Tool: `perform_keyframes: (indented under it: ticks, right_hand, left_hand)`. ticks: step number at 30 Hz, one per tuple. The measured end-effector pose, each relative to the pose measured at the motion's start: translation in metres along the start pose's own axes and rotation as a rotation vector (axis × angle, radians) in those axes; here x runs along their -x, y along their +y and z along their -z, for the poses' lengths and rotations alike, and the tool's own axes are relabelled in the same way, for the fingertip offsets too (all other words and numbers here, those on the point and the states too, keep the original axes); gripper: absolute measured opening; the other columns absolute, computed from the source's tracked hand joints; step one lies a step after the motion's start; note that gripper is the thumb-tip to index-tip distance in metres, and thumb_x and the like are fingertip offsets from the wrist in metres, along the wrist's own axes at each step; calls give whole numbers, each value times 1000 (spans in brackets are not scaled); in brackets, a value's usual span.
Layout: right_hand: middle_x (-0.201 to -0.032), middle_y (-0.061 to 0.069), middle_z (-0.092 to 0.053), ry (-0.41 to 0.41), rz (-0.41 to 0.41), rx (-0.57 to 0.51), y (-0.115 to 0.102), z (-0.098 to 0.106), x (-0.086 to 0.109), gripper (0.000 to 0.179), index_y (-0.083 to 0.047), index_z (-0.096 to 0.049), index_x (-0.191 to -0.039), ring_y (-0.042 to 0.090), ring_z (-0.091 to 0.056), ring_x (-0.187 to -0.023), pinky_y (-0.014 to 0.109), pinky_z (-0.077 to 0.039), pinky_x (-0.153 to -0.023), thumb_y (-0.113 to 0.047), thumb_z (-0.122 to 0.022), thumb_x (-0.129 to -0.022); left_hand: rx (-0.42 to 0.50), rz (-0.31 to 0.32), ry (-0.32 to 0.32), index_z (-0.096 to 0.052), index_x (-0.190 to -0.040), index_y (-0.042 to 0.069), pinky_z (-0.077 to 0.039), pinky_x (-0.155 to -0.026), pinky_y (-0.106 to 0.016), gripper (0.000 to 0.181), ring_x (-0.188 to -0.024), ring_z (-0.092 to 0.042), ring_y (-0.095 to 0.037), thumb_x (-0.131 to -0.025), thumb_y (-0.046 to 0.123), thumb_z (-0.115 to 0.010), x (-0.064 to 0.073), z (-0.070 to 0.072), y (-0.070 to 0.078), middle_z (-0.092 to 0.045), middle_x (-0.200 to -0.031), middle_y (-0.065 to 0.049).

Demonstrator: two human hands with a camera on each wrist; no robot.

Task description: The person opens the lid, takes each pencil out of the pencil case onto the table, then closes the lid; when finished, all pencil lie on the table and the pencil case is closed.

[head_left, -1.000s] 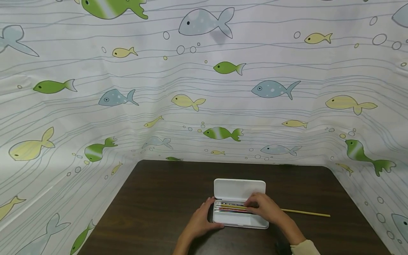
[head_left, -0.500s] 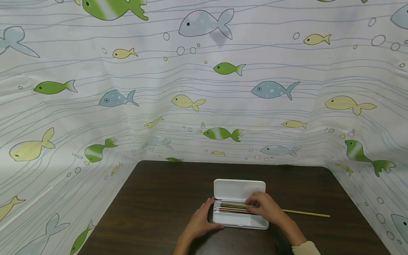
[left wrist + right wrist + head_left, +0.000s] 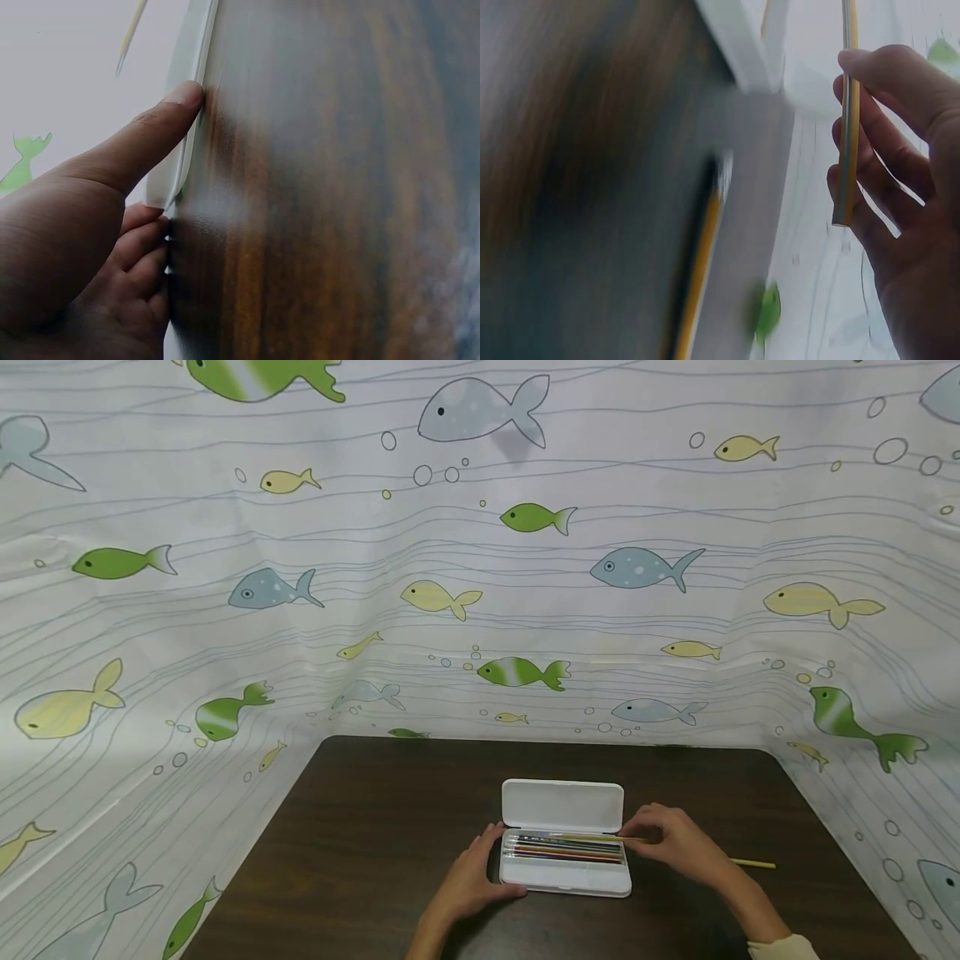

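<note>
- And the right hand [image 3: 678, 843] has slid rightward from over the row in the case to just past its right end, a slim yellow pencil [image 3: 592, 837] coming along, the forearm now covering more of the table behind.
- Far left of the action, the left hand [image 3: 468, 877] holds the case's left end, thumb against the front edge, fingers round the end.
- Next along, the white, rectangular, plastic-looking pencil case [image 3: 551, 873], its lid [image 3: 562, 804] standing raised at the back, long side running left to right on the dark brown wood-look table [image 3: 390, 818].
- Inside, slim pencils in several colours [image 3: 562, 855] lie side by side along that same line.
- Here's the key relation: the yellow pencil reaches leftward from the right hand, over the tray's back edge, nearly parallel to the row. Whether it touches the others, I can't tell.
- The right hand pinches it between thumb and fingers, its near end jutting past them.
- Farthest right, a loose yellow pencil [image 3: 753, 863] lies on the table, partly behind the right forearm, nearer the right hand than the left.
</note>
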State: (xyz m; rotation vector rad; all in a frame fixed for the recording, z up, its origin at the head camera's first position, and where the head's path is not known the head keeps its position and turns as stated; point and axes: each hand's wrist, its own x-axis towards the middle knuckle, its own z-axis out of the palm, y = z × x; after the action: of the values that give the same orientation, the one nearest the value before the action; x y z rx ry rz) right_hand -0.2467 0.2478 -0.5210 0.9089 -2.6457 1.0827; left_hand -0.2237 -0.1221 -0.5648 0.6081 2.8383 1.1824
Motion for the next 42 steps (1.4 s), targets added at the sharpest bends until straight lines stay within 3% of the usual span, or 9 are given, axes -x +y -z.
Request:
perform_keyframes:
  ticks: [6, 11, 16, 27, 35, 42]
  right_hand:
    - [-89, -13, -64, 60, -16, 72, 15, 44, 31, 20, -18, -75, -95, 7, -56, -75, 26, -48, -59, -6, -80, -80]
    - [-89, -13, -65, 133, -17, 178, 23, 78, 55, 30, -20, -75, -94, 6, -59, -79, 22, -49, -63, 0, -83, -73]
    - [-88, -13, -65, 188, 5, 246, 27, 96, 67, 35, -21, -75, -92, 5, -60, -80, 13, -46, -66, 3, -85, -69]
    - [-87, -15, -65, 174, -23, 245, 31, 99, 73, 34, -23, -75, -90, 4, -59, -79, 15, -45, -65, 0, -86, -69]
    - [-89, -14, -65, 108, -58, 194, 41, 89, 85, 27, -22, -74, -92, 2, -61, -81, 21, -49, -63, -6, -84, -74]
    - [-90, -13, -65, 53, -126, 128, 51, 78, 99, 17, -21, -73, -92, 1, -60, -79, 24, -52, -60, -14, -82, -79]
  left_hand:
    - [-6, 6, -3, -42, -146, 11, -36, -99, -65, 97, -131, -39, -49, -69, 51, -85, -1, 0, -1, -39, -150, -21]
    - [-12, 7, -3, -42, -146, 11, -37, -98, -65, 98, -131, -40, -49, -68, 53, -85, -1, -1, -3, -40, -150, -21]
    - [-19, 1, 1, -42, -146, 11, -38, -99, -63, 98, -131, -41, -47, -68, 55, -84, -1, 0, -4, -41, -149, -19]
    - [-11, -5, -2, -41, -146, 10, -36, -101, -63, 97, -133, -39, -47, -70, 52, -84, -2, -2, -3, -40, -150, -18]
    - [-15, 13, -13, -41, -147, 13, -35, -103, -61, 96, -135, -38, -43, -70, 54, -83, -2, -2, -3, -40, -151, -14]
    - [2, -3, -7, -42, -146, 11, -34, -102, -63, 95, -134, -37, -46, -70, 50, -85, -2, -1, 0, -40, -150, -18]
